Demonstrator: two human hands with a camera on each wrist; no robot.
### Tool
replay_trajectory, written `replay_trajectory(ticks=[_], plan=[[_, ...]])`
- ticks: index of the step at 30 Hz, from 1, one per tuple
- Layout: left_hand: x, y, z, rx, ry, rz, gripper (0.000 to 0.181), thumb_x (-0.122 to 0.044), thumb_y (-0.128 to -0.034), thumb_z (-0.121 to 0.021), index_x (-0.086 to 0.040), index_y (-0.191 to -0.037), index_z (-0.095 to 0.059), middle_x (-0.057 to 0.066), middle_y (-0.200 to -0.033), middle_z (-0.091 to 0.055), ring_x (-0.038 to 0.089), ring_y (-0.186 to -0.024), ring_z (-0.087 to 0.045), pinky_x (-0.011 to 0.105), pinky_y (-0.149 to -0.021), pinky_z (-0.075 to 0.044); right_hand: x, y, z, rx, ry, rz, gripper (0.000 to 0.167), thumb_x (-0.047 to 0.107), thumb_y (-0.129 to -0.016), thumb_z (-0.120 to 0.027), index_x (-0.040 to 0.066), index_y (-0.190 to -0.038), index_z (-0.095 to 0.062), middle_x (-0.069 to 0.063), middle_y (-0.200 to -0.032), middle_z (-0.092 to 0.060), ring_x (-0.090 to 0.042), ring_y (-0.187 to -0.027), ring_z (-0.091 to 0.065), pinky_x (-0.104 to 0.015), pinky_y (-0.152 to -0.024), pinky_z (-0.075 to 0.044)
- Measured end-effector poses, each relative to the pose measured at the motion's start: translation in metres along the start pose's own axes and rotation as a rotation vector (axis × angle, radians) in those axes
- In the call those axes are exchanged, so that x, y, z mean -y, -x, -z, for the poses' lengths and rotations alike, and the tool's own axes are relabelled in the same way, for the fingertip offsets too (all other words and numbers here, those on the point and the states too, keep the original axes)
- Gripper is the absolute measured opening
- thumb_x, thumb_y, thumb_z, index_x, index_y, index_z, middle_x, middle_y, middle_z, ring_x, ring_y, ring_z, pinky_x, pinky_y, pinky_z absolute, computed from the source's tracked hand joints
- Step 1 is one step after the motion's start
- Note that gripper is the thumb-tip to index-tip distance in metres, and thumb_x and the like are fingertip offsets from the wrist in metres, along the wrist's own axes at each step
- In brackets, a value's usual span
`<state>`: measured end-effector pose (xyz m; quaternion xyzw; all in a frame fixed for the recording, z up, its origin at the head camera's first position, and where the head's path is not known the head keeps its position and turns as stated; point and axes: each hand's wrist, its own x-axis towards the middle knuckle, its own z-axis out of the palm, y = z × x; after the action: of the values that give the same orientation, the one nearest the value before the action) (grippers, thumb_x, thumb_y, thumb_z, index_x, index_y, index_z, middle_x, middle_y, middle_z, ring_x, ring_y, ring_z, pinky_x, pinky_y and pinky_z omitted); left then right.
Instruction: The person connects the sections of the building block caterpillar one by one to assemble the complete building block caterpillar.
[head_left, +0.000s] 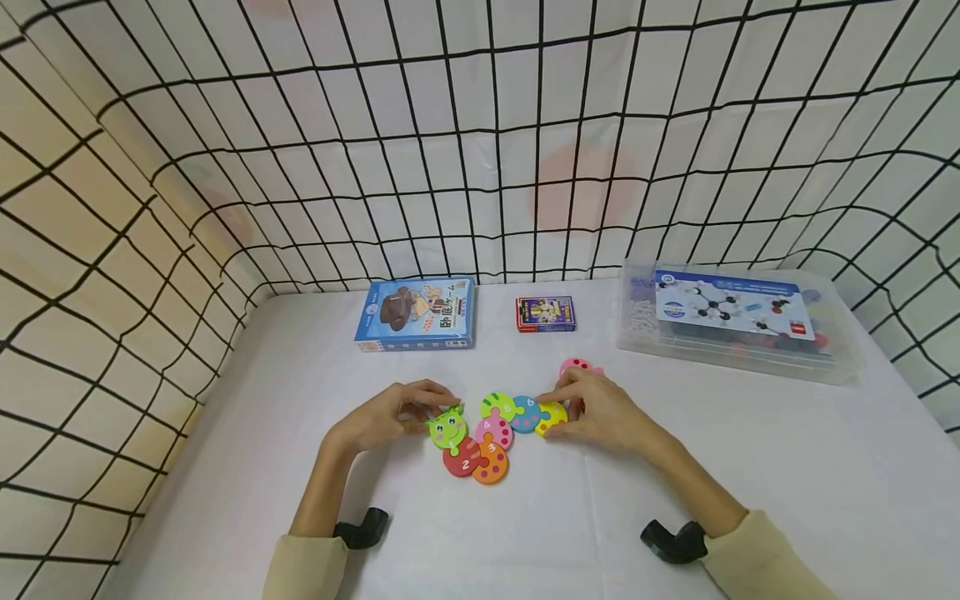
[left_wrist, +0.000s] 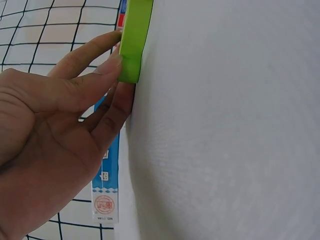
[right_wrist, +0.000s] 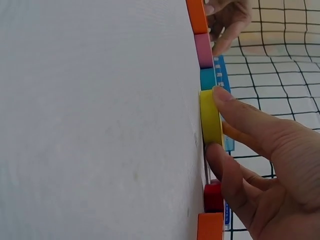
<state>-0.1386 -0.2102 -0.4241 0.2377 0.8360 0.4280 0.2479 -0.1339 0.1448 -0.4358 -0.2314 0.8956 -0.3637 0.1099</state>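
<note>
**Numbered caterpillar puzzle pinched at both ends**

The puzzle lies on a white tabletop, curving around the pink piece marked 4. To the left of that pink piece is the green head piece, smiling and marked 1; the left hand pinches its edge, thumb and fingers curved and parted only by the piece. The red piece marked 2 sits to the near left of the pink 4, the orange piece marked 3 touches its near side, and the green piece marked 5 joins its far side. Farther right comes the blue piece marked 6.

Right of the pink 4, past the blue, the right hand holds the yellow piece between thumb and finger at opposite edges, the gap filled by it. The yellow adjoins the blue (whether they are locked together cannot be told). A dotted pink piece shows behind this hand, to the far right of the pink 4.

Well behind the pink 4 lie a blue box to the left, a small card box slightly right, and a clear plastic case far right.
</note>
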Motion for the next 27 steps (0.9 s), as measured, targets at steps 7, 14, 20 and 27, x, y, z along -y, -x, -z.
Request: replay_trajectory(ticks=[7, 14, 20, 27], plan=[[-0.001, 0.000, 0.000, -0.009, -0.020, 0.003, 0.051, 0.013, -0.0933, -0.061, -0.013, -0.136, -0.069, 0.009, -0.143, -0.061, 0.023, -0.116, -0.061, 0.029, -0.103, -0.054, 0.003, 0.000, -0.001, -0.006, -0.001, -0.001, 0.046, 0.028, -0.081, -0.089, 0.015, -0.123, -0.078, -0.003, -0.100, -0.059, -0.012, -0.076, -0.051, -0.021, -0.066, -0.041], [-0.003, 0.002, -0.001, -0.031, -0.009, 0.026, 0.054, 0.018, -0.0915, -0.058, -0.011, -0.136, -0.069, 0.011, -0.142, -0.060, 0.025, -0.117, -0.061, 0.040, -0.107, -0.054, 0.010, 0.001, -0.003, 0.000, -0.001, -0.007, 0.047, 0.026, -0.084, -0.087, 0.011, -0.126, -0.075, -0.004, -0.102, -0.058, -0.011, -0.076, -0.051, -0.021, -0.066, -0.040], [-0.003, 0.002, -0.001, -0.039, -0.012, 0.029, 0.054, 0.018, -0.0914, -0.057, -0.010, -0.136, -0.068, 0.011, -0.143, -0.060, 0.026, -0.119, -0.062, 0.041, -0.108, -0.053, 0.012, 0.001, -0.005, -0.016, -0.032, -0.029, 0.047, 0.023, -0.083, -0.087, 0.009, -0.126, -0.075, -0.005, -0.102, -0.058, -0.013, -0.077, -0.050, -0.021, -0.064, -0.039], [0.000, 0.005, 0.004, -0.048, -0.029, 0.017, 0.053, 0.015, -0.0933, -0.057, -0.010, -0.139, -0.066, 0.013, -0.145, -0.058, 0.030, -0.126, -0.061, 0.041, -0.109, -0.052, 0.012, -0.003, -0.014, -0.061, -0.022, -0.015, 0.046, 0.022, -0.084, -0.086, 0.008, -0.127, -0.075, -0.007, -0.105, -0.057, -0.009, -0.075, -0.050, -0.020, -0.064, -0.040]])
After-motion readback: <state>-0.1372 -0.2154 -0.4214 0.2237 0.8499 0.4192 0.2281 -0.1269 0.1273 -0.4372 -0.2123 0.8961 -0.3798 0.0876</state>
